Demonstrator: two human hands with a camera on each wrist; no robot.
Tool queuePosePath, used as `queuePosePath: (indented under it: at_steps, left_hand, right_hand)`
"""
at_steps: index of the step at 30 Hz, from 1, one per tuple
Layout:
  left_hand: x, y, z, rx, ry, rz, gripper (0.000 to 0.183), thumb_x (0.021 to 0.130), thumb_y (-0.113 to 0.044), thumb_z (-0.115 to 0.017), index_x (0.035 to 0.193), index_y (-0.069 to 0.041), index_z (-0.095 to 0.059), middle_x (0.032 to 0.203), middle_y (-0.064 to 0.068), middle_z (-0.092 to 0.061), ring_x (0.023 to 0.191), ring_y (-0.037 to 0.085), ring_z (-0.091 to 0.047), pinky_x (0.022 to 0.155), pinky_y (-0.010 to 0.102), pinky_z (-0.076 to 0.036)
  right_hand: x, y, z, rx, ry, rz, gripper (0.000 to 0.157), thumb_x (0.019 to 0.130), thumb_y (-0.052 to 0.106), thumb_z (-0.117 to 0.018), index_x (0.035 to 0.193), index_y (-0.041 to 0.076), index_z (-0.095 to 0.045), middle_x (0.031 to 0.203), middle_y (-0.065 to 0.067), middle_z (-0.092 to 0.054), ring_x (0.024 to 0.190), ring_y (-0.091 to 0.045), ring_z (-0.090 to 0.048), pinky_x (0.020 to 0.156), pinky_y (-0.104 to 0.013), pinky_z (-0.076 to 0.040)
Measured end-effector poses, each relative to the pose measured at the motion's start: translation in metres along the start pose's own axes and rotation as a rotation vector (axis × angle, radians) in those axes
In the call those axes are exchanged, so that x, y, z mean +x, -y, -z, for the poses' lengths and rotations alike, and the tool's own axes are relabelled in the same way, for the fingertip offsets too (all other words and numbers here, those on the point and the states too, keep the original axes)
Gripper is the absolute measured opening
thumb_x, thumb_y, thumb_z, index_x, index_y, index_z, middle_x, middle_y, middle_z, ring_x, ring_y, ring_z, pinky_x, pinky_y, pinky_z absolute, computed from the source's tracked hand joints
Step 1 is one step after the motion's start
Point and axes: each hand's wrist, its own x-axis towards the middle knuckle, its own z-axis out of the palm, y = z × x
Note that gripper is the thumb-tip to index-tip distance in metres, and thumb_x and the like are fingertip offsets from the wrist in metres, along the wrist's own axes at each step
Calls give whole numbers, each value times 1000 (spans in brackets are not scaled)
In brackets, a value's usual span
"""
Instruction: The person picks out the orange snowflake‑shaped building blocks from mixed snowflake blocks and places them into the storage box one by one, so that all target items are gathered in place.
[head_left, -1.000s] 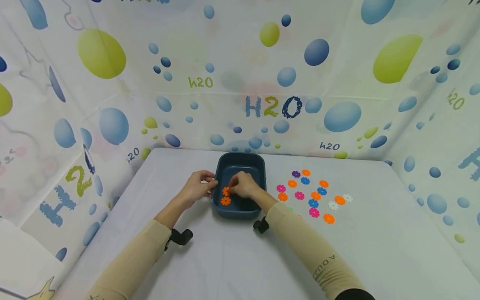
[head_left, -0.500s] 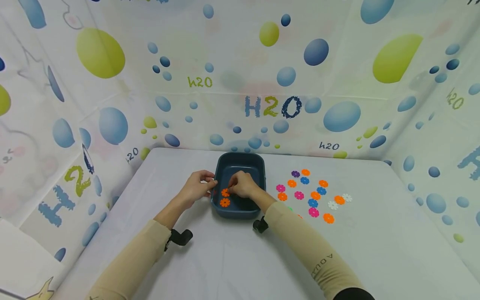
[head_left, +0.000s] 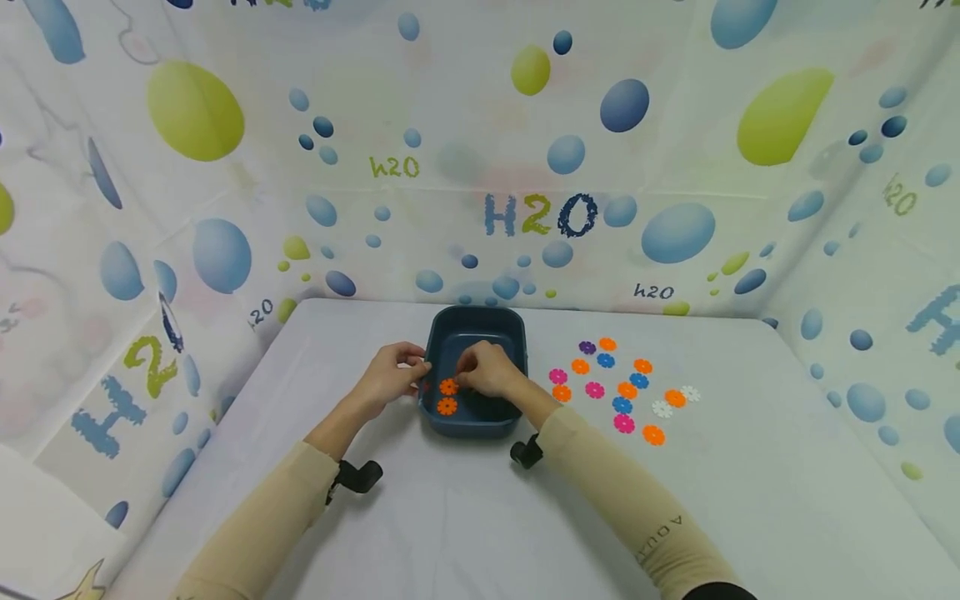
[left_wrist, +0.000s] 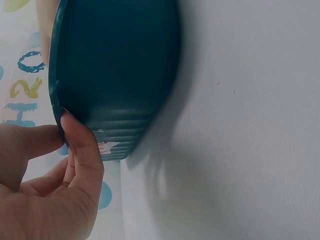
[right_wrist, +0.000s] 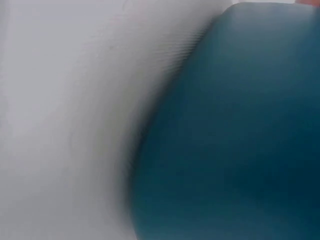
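Observation:
A dark blue rectangular bin (head_left: 498, 336) stands on the white table. My left hand (head_left: 392, 375) is at its left side; in the left wrist view the thumb and fingers pinch the bin's rim (left_wrist: 54, 85). My right hand (head_left: 487, 368) reaches inside with curled fingers. Its fingertips are at the right edge of an orange flower-shaped disc (head_left: 447, 387) and pinch there, partly hidden by the hand. A second orange flower disc (head_left: 447, 407) lies just below the first. The right wrist view shows mostly the bin's blurred outer wall (right_wrist: 225, 140).
Several flower discs lie scattered right of the bin, among them a purple one (head_left: 587, 347), a pink one (head_left: 624, 423), a blue one (head_left: 622, 405) and a white one (head_left: 662, 409). A patterned curtain (head_left: 420, 225) hangs behind the table.
The two orange discs in the bin have slid slightly toward me, and more of the upper one shows beside the right fingertips. Both hands stay nearly in place; the head view shifts slightly.

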Motion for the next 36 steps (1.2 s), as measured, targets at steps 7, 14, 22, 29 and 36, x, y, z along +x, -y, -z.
queuePosePath:
  at_steps: [7, 14, 22, 29, 36]
  left_hand:
    - [-1, -1, 2, -10, 1, -2, 33, 103, -9, -60, 130, 9, -55, 103, 14, -55, 82, 22, -61, 68, 28, -60]
    - [1, 0, 1, -5, -8, 2, 32, 102, -8, -60, 129, 9, -55, 102, 14, -56, 80, 20, -60, 67, 27, -60]
    - [0, 0, 0, 6, -11, 7, 32, 103, -8, -60, 129, 9, -55, 102, 14, -56, 80, 21, -61, 68, 28, -60]
    - [0, 0, 0, 0, -9, 2, 33, 102, -8, -60, 129, 9, -55, 102, 14, -56, 79, 21, -62, 67, 28, -60]
    - [0, -2, 2, -6, -2, -5, 35, 102, -8, -61, 131, 11, -54, 103, 15, -56, 75, 20, -65, 67, 28, -60]
  right_hand:
    - [-22, 7, 22, -74, -42, 117, 19, 94, 13, -75, 109, 2, -74, 104, -8, -74, 92, -19, -68, 83, -31, -58]
    - [-45, 3, 45, -100, -56, 153, 24, 94, 17, -75, 113, 2, -73, 108, -8, -71, 93, -20, -64, 82, -31, -57]
    - [-73, -8, 71, -73, -102, 150, 22, 94, 18, -74, 111, 3, -73, 106, -7, -69, 95, -22, -63, 77, -32, -56]
    - [-94, -23, 94, -67, -107, 95, 23, 96, 19, -73, 113, 4, -72, 110, -6, -70, 98, -24, -64, 77, -34, -58]
    - [-112, -51, 119, -160, -116, 51, 20, 94, 16, -74, 110, 3, -72, 106, -10, -69, 94, -26, -63, 75, -33, -56]
